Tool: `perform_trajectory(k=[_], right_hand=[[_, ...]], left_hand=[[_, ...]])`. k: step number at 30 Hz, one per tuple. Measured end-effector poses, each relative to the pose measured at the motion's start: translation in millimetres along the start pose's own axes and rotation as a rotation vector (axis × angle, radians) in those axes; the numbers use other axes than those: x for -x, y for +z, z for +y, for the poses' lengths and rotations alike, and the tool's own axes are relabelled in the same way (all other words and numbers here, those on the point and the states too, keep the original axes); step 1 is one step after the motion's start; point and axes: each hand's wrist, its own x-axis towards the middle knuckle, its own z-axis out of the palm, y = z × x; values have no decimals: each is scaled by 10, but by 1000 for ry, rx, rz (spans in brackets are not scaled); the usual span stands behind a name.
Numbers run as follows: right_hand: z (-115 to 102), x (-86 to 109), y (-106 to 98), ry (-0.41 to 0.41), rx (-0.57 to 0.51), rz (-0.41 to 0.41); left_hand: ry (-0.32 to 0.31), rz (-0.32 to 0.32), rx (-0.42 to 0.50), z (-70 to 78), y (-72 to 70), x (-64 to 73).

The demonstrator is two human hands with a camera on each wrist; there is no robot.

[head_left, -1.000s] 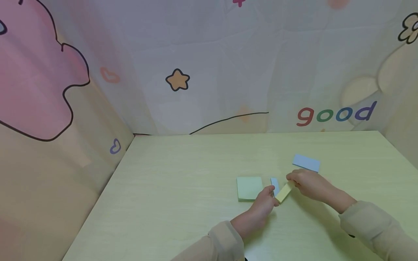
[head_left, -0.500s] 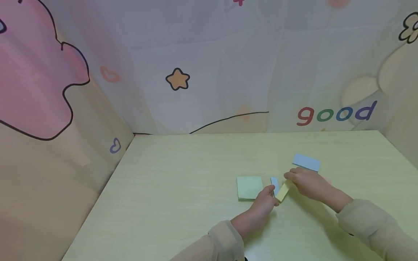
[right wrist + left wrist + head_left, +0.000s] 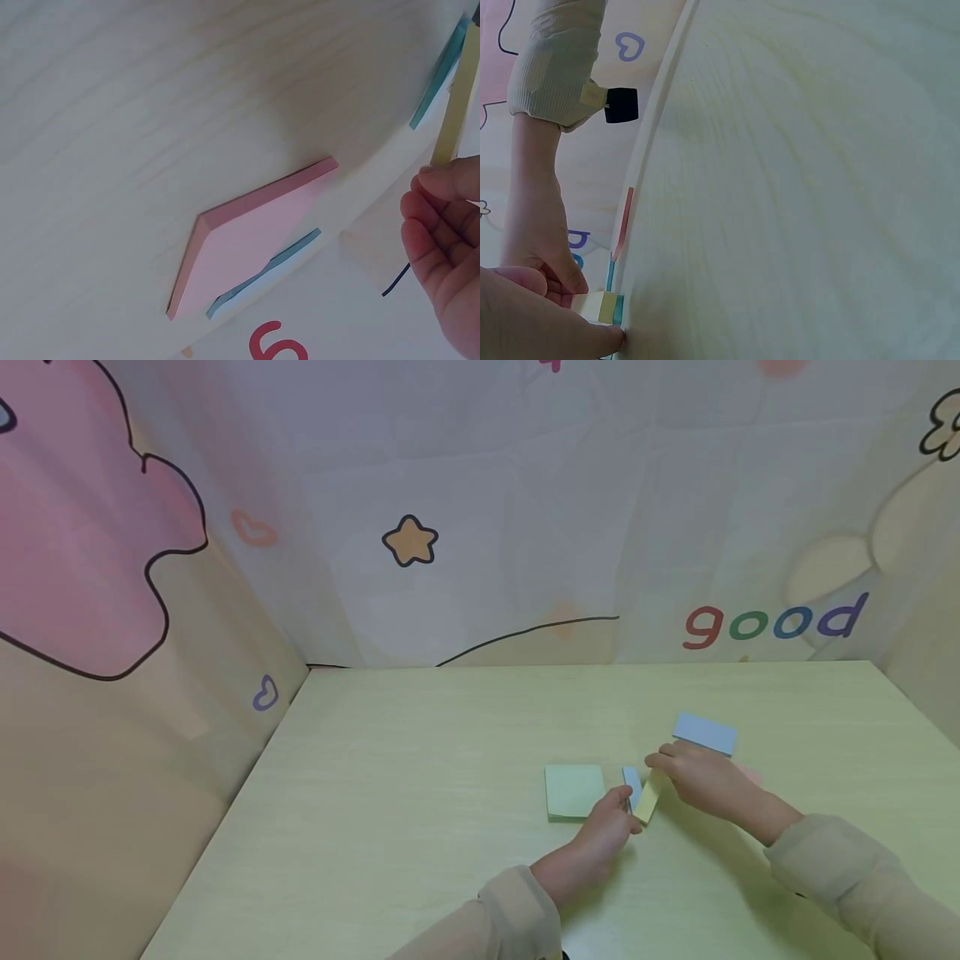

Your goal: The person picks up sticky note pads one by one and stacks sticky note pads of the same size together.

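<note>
In the head view, my right hand [image 3: 701,777] pinches the far end of a narrow yellow sticky-note pad [image 3: 648,802] between thumb and fingers. The pad slants, its near end low beside my left fingertips. My left hand [image 3: 596,839] grips the near end of a narrow blue sticky-note pad [image 3: 632,783], thumb along its left side; the fingers hide that end. Through the left wrist view, the yellow pad [image 3: 594,306] overlaps the blue one [image 3: 619,309], right at my left fingertip. From the right wrist, the yellow strip [image 3: 457,101] runs up from my right fingertips.
A square green sticky-note pad [image 3: 573,792] lies just left of the blue strip. Farther back is a wider blue pad [image 3: 705,734]. A pink pad [image 3: 255,240] lies near it, mostly hidden behind my right wrist in the head view. A printed cloth backdrop [image 3: 487,527] borders the table.
My right hand has shifted slightly left, swinging the far end of the yellow pad toward the narrow blue one. More of the pink pad shows. My left hand has stayed put.
</note>
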Motion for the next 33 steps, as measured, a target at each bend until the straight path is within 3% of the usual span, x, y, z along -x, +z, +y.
perform_trajectory(k=[10, 33], right_hand=[[-9, -49, 22, 30, -12, -49], [-18, -115, 94, 6, -5, -46]], left_hand=[[8, -6, 9, 6, 2, 6], [8, -17, 26, 3, 1, -4]])
